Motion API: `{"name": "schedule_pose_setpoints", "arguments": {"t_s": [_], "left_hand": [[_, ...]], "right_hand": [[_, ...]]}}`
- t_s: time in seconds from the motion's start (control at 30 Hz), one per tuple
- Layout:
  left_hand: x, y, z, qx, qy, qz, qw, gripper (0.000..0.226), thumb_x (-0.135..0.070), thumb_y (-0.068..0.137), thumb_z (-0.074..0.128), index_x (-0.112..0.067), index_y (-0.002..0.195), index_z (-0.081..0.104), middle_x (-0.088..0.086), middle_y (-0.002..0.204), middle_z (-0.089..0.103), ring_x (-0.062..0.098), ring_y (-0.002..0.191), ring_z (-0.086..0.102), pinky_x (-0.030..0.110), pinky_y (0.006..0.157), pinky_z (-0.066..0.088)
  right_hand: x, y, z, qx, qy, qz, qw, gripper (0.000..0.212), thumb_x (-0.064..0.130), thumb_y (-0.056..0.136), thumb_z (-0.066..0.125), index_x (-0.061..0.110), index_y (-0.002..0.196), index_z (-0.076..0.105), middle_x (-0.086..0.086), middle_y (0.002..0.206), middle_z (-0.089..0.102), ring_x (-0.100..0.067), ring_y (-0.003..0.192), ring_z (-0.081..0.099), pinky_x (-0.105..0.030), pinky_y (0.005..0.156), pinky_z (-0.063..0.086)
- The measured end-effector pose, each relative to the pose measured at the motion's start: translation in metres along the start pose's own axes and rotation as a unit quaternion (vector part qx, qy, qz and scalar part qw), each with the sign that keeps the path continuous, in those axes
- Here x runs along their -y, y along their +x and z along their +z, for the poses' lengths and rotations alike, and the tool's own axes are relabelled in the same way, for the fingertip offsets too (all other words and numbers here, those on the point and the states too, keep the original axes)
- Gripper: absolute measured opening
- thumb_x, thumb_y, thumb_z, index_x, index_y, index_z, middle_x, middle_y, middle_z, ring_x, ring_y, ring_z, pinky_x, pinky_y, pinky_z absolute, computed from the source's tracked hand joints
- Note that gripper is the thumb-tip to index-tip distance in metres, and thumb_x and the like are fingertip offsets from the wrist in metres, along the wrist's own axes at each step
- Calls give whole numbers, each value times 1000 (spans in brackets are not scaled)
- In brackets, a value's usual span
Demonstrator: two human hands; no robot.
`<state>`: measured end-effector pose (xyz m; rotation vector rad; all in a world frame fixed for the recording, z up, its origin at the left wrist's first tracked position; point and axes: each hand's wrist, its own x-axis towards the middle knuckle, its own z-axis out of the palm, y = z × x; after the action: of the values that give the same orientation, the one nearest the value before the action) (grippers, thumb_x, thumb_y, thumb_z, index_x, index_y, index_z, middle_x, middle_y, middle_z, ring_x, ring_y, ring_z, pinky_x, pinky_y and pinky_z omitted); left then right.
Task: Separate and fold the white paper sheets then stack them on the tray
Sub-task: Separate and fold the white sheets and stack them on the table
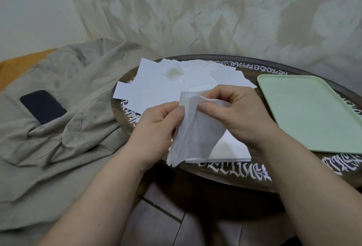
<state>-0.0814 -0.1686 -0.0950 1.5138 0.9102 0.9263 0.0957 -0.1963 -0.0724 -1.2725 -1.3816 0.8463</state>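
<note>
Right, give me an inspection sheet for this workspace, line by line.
Surface: dark round table with white lettering round its rim.
Job's things: held sheet lifted above a neat stack; loose sheets spread behind; green tray on the right, nothing on it.
Clutter: phone on a beige cloth left of the table.
Grippers: left hand and right hand both pinch the held sheet.
Cables: nothing seen.
Surroundings: crumpled pale backdrop, tiled floor.
</note>
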Motion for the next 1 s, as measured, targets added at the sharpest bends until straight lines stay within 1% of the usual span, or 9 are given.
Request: {"name": "schedule_pose_setpoints", "arguments": {"t_s": [0.17, 0.23, 0.3, 0.37, 0.47, 0.63, 0.83, 0.9, 1.0], "left_hand": [[-4, 0, 2, -5, 29, 27, 999, 57, -47, 82, 48, 7, 94, 62, 35, 90, 57, 30, 77, 48, 47, 73, 41], [-3, -1, 3, -8, 41, 37, 998, 48, -46, 85, 49, -1, 87, 65, 25, 85, 62, 26, 76, 54, 48, 72, 45], [-3, -3, 5, -19, 54, 40, 998, 31, -41, 88, 51, -17, 86, 71, 0, 83, 72, 17, 81, 66, 42, 77, 52], [-4, -4, 7, -29, 86, 48, 995, 25, -40, 88, 53, -25, 97, 71, -4, 93, 75, 19, 91, 70, 49, 85, 56], [-3, -2, 7, -50, 136, 55, 988, 25, -41, 88, 50, -27, 98, 67, -8, 91, 73, 18, 89, 69, 53, 82, 53], [-2, -2, 9, -68, 157, 54, 984, 26, -41, 89, 46, -25, 98, 65, -3, 91, 72, 20, 89, 67, 54, 81, 52], [0, -1, 18, -100, 165, 85, 977, 36, -41, 91, 41, -11, 95, 62, 7, 86, 67, 25, 81, 61, 51, 75, 49], [1, -1, 21, -119, 164, 92, 975, 38, -40, 92, 40, -9, 94, 62, 9, 84, 66, 25, 80, 60, 49, 73, 48], [1, 0, 24, -142, 136, 82, 977, 34, -40, 92, 40, -14, 89, 62, 8, 82, 66, 27, 81, 60, 48, 74, 50]], "right_hand": [[0, 0, 0, -5, 6, 9, 1000, 10, 9, 80, 76, 16, 75, 72, 5, 83, 73, -1, 76, 63, -17, 71, 50], [0, -1, 0, -3, 14, 11, 1000, 8, 8, 81, 75, 13, 76, 72, 2, 85, 74, -2, 76, 64, -18, 71, 51], [1, -1, 1, -3, 18, 9, 1000, 8, 7, 81, 75, 11, 76, 71, -2, 84, 74, -5, 75, 65, -21, 70, 52], [1, -1, 1, -3, 14, 9, 1000, 9, 8, 81, 75, 12, 75, 71, -2, 81, 73, -8, 74, 65, -27, 71, 53], [1, -1, 1, -2, 0, 7, 1000, 9, 10, 82, 75, 13, 75, 71, -2, 80, 72, -9, 75, 64, -33, 72, 53], [2, -1, 1, 0, -6, 1, 1000, 9, 10, 83, 74, 15, 75, 71, -4, 81, 72, -10, 76, 64, -37, 75, 55], [0, 2, 3, 2, -1, -7, 1000, 18, 9, 82, 74, 22, 71, 69, 8, 71, 68, -5, 71, 62, -30, 71, 52], [-2, 3, 5, -1, 1, -8, 1000, 18, 9, 82, 74, 22, 72, 68, 9, 73, 68, -6, 73, 62, -31, 73, 52], [-3, 4, 6, -5, -4, -7, 1000, 14, 11, 82, 74, 23, 77, 68, 7, 81, 69, -7, 79, 62, -33, 78, 53]]}}
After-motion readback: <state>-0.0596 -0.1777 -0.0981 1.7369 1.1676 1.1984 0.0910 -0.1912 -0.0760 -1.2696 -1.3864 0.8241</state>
